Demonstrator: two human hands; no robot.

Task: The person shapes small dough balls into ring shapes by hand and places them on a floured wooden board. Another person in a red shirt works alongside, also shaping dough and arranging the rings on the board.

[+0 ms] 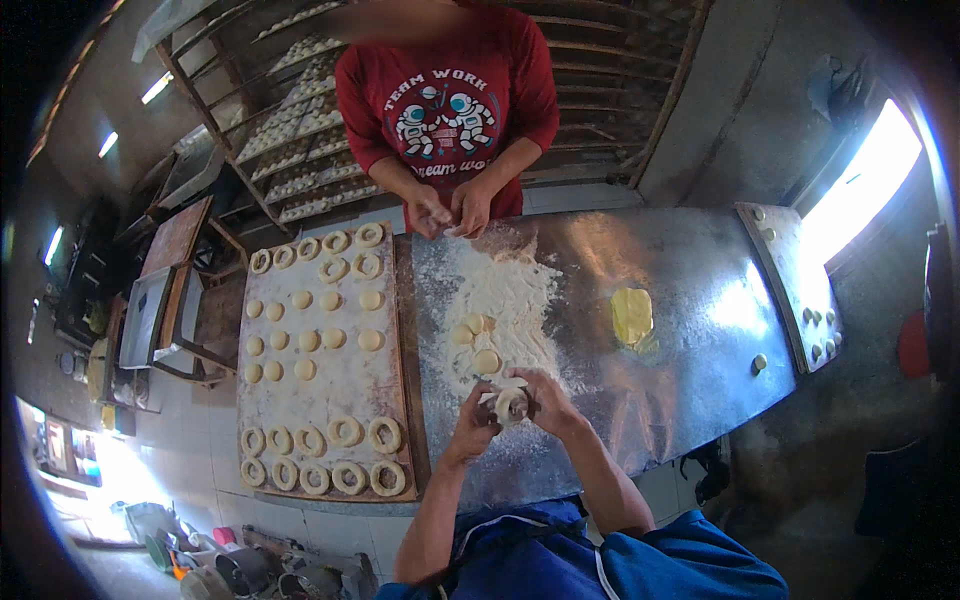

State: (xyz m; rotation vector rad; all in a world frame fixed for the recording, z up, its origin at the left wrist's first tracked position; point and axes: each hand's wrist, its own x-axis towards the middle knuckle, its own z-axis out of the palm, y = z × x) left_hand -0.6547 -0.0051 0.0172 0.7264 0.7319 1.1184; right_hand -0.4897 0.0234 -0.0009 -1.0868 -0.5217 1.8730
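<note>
the dough ring (503, 406) is cream, the flour (507, 290) white.

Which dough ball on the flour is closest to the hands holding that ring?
The dough ball by itself, just past the left hand; the other dough balls are bunched together farther away.

**Glossy Metal Beside Rough, Dusty Wood**

The sheet-metal worktable (690, 330) is smooth and glossy, streaked with reflections, turning matt where powdery flour (530, 300) coats it. At its near edge, the dough ring (508, 412) looks soft and dull. On its bare metal, the yellow slab (632, 317) has a slick, greasy sheen. Left of the worktable, the wooden board (310, 402) is matt and dusted white. Behind the worktable, the wooden rack (207, 115) looks rough; before that rack, the red shirt (450, 110) is matt cloth bearing smooth print.
</note>
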